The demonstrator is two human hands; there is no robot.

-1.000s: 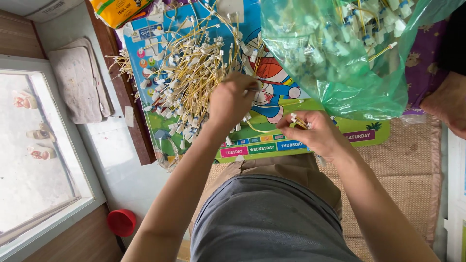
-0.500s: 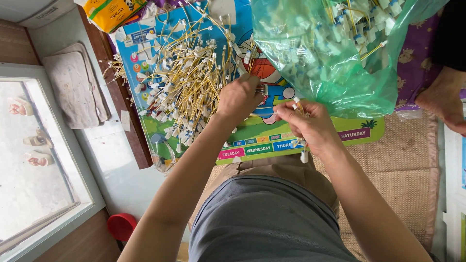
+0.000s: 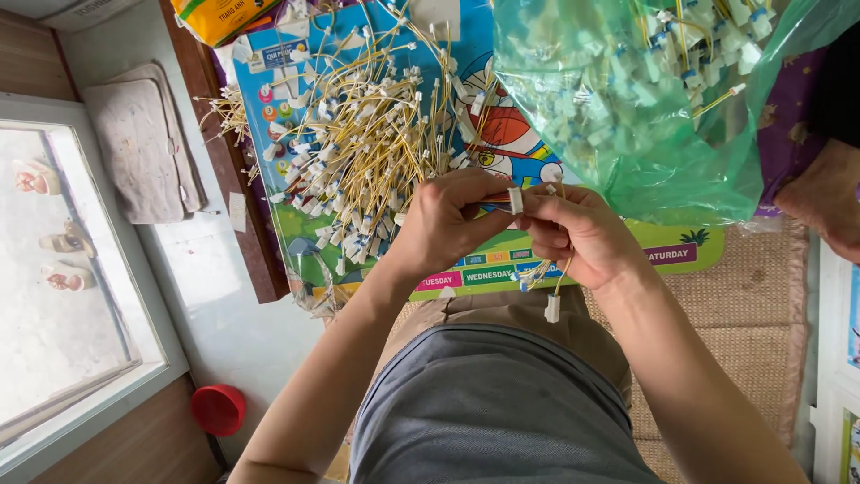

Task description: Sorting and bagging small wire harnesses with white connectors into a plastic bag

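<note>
My left hand (image 3: 441, 226) and my right hand (image 3: 578, 235) meet over the near edge of a colourful cartoon board (image 3: 484, 143). Together they pinch a small white connector (image 3: 515, 199) on a yellow wire. My right hand also grips a few more yellow wires whose white connector ends (image 3: 552, 307) dangle below it. A big loose pile of the same yellow wires with white connectors (image 3: 358, 161) lies on the board just beyond my left hand.
A green plastic bag (image 3: 627, 116) full of more wires sits at the upper right. Another person's hand (image 3: 829, 202) is at the right edge. A woven mat (image 3: 735, 323) lies under the board; a grey cloth (image 3: 139, 143), a red lid (image 3: 218, 408) and a yellow packet (image 3: 219, 16) are to the left.
My left hand left the wire pile and came toward me. Both hands have joined over the board's near edge, now holding one connector between them.
</note>
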